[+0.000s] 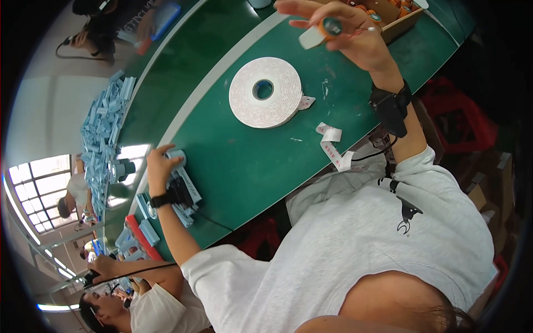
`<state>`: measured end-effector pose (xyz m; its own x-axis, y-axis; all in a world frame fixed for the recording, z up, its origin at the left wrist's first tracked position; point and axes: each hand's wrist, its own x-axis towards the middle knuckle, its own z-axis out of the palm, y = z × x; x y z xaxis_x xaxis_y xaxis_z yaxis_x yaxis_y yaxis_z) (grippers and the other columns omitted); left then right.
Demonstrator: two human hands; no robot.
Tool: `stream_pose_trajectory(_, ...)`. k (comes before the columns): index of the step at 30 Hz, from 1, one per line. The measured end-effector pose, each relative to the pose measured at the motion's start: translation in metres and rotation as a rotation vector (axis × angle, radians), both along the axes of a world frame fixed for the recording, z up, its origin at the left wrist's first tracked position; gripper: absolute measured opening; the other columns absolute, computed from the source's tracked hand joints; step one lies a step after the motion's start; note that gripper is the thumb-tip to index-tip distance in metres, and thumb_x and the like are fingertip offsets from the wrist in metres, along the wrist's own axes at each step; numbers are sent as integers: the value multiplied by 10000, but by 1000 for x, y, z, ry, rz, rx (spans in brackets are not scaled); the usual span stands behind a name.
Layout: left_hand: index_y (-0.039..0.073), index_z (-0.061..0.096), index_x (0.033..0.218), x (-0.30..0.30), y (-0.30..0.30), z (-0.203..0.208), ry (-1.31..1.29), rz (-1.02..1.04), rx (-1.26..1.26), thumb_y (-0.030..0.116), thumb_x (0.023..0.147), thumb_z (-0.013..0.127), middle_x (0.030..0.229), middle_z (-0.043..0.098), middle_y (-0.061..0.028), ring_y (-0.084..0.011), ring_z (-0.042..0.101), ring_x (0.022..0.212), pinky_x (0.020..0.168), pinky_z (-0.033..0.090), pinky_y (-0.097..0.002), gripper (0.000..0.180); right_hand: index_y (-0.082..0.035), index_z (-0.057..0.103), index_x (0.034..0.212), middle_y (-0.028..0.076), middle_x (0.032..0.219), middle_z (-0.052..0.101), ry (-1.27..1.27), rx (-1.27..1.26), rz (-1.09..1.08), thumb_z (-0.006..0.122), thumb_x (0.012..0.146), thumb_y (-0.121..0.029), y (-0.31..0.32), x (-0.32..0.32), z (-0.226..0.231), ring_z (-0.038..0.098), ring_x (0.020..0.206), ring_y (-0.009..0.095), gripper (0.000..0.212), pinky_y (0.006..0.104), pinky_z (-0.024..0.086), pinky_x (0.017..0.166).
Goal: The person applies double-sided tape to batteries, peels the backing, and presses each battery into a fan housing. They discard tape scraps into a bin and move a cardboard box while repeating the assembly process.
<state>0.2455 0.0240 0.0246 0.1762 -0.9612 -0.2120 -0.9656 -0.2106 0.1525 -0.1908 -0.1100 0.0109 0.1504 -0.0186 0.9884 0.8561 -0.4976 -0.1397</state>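
At the top of the frame your right hand (355, 33) pinches a small orange-and-white part (321, 32) above the green counter (244, 161). Left of centre, your left hand (161, 166) closes on a pale blue piece (180, 183). White tape roll (265, 91) lies between.

A long green counter (244, 166) with a pale stripe along its length ran through the workshop, its surface scuffed in places. Daylight came through a gridded window (41, 186) at the far side, glaring off the pale floor (44, 105). Red plastic crates (461, 119) sat in shadow under the counter's near edge.
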Motion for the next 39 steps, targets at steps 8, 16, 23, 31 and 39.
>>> stream_pose_trajectory(8, 37, 649, 939, -109, 27, -14, 141, 71, -226, 247, 639, 710, 1052, 570, -174, -315, 514, 1024, 851, 405, -366, 371, -6, 575, 947, 53, 878, 571, 662, 583, -322, 694, 623, 38, 73, 48, 40, 546, 794, 111, 348, 234, 457, 707)
stream_pose_trajectory(16, 51, 619, 961, -106, 49, 14, 400, -468, -240, 109, 649, 693, 1228, 438, -119, -335, 341, 1198, 895, 360, -411, 326, -29, 566, 900, 31, 861, 573, 748, 713, -169, 690, 615, 37, 80, 79, 20, 538, 772, 98, 318, 244, 460, 704)
stream_pose_trajectory(23, 23, 592, 899, -140, 49, 0, -33, -582, -374, 48, 681, 653, 1202, 463, -111, -320, 356, 1194, 904, 361, -379, 228, -53, 572, 929, 45, 777, 528, 894, 377, -236, 644, 662, -4, 87, 92, 28, 537, 702, 132, 281, 257, 452, 626)
stream_pose_trajectory(31, 5, 545, 806, -157, 47, -19, 670, -257, -501, 38, 755, 604, 1118, 530, -105, -321, 412, 1155, 921, 331, -390, 85, -23, 598, 856, 135, 727, 575, 876, 222, -603, 610, 660, -25, 111, 96, 10, 577, 652, 304, 196, 354, 467, 572)
stream_pose_trajectory(39, -14, 506, 787, -153, 50, -41, 541, -350, -644, -1, 782, 543, 1117, 534, -112, -287, 462, 1088, 827, 395, -316, 39, -7, 518, 766, 133, 725, 525, 1185, -341, -801, 537, 747, -64, 122, 99, 2, 568, 674, 313, 63, 375, 455, 561)
